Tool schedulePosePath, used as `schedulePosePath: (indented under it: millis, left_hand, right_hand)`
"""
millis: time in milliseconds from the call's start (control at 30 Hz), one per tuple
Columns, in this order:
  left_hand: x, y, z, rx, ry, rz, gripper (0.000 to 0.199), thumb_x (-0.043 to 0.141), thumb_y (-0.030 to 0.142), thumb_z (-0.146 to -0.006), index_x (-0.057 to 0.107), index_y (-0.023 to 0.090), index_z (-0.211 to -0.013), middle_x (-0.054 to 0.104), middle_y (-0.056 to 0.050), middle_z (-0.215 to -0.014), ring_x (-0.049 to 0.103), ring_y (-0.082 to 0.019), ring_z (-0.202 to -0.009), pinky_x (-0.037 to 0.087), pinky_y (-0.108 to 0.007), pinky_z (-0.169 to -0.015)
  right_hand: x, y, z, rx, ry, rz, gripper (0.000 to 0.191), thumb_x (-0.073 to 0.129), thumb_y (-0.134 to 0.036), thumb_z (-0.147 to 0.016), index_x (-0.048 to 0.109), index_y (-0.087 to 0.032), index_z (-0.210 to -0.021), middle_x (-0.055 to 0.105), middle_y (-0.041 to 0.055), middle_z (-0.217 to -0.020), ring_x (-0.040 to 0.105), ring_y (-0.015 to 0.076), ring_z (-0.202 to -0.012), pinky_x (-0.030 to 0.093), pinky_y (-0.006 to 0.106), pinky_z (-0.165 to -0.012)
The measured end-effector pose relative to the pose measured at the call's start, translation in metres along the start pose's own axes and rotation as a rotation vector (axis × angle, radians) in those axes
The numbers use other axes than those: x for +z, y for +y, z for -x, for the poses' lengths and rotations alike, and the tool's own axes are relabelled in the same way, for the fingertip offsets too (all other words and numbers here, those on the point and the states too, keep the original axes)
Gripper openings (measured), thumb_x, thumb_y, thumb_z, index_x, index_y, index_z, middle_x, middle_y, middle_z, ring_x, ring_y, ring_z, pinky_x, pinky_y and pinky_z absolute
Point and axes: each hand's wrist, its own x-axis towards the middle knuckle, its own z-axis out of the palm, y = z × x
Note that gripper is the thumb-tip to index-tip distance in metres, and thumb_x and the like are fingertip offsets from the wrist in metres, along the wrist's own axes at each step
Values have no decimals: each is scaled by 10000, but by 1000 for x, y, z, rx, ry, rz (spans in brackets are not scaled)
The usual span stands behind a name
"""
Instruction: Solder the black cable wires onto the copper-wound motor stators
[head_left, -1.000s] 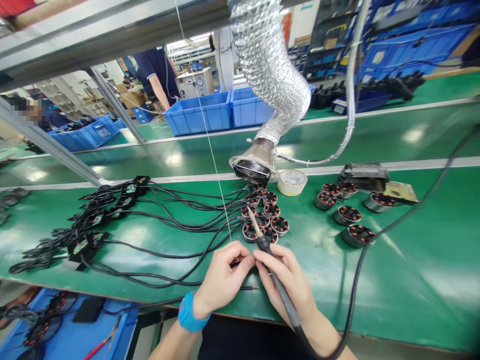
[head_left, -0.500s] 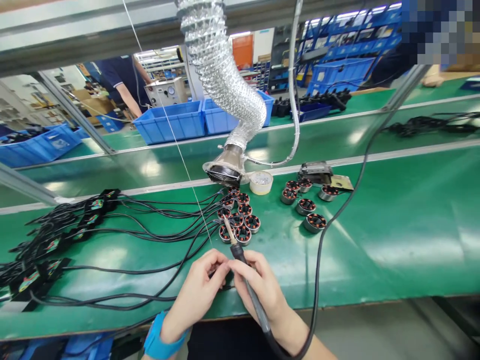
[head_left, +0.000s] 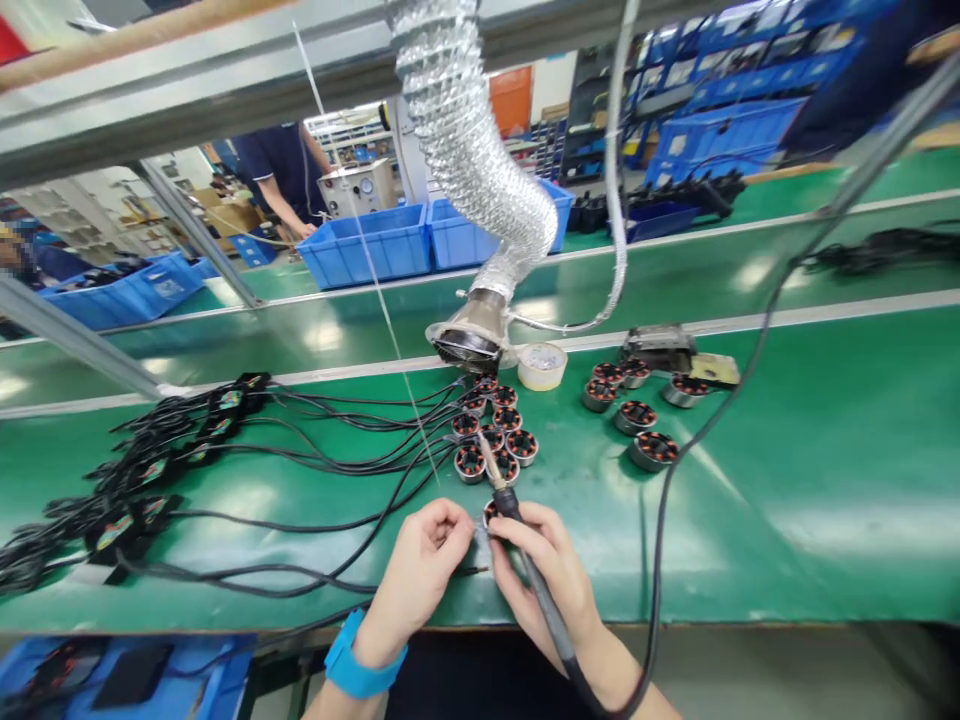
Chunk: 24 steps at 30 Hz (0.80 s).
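Note:
My right hand [head_left: 551, 570] is closed round a soldering iron [head_left: 536, 580], its tip pointing up and away over a cluster of motor stators [head_left: 507, 418]. By the fingertips of that hand is one more stator [head_left: 491, 512], partly hidden by the iron and fingers. My left hand [head_left: 427, 560], with a blue band on the wrist, is pinched shut just left of this stator; what its fingers hold is hidden. A thin pale wire [head_left: 382, 290] runs down from above and ends visibly just over my left hand. Black cables [head_left: 322, 460] lead leftward from the cluster.
An exhaust hood [head_left: 469, 335] on a silver duct hangs behind the cluster, beside a small round tub [head_left: 541, 366]. More stators [head_left: 654, 451] stand at right near a metal holder [head_left: 660, 348]. Black parts with circuit boards [head_left: 150, 468] lie left. The iron's cord [head_left: 679, 460] crosses the right side.
The view has shifted, so the bench appears further right. My hands have parted slightly, and a stator now shows between them by my right fingers. The soldering iron stays in my right hand.

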Motion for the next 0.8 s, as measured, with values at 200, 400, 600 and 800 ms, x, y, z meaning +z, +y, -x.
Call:
schedulePosePath:
  millis: [200,400,600,800]
  left_hand:
    - [-1,-11,-1,-14,9,18,412,662,547,-856,572,150,-798,477,27,-685,327,-71,-546,250,-199,-489]
    - [5,-3,2,52,77,-13,334,655,457,-873,568,152,-767,509,11,-699,442,-105,-632,353,-209,-578]
    - [8,2,2,74,82,-36,246,596,361,-908,559,150,-786,514,5,-741,465,-119,-697,386,-231,-662]
    - [9,0,4,69,83,-6,224,589,329,-904,550,147,-778,487,14,-727,435,-107,-672,363,-227,-637]
  right_hand:
    - [4,-3,1,78,54,-18,361,485,-30,-948,582,-210,-1245,530,93,-1081,639,183,-944,579,289,-840]
    - [17,-15,-3,214,230,16,297,513,-70,-925,590,-211,-1175,517,69,-1038,619,147,-796,577,265,-734]
    - [15,-10,-3,221,215,53,242,585,-115,-951,589,-208,-1174,587,62,-992,620,191,-936,558,305,-811]
    - [2,-6,14,175,301,22,263,623,-73,-941,638,-190,-1177,652,79,-1020,637,212,-944,538,362,-832]
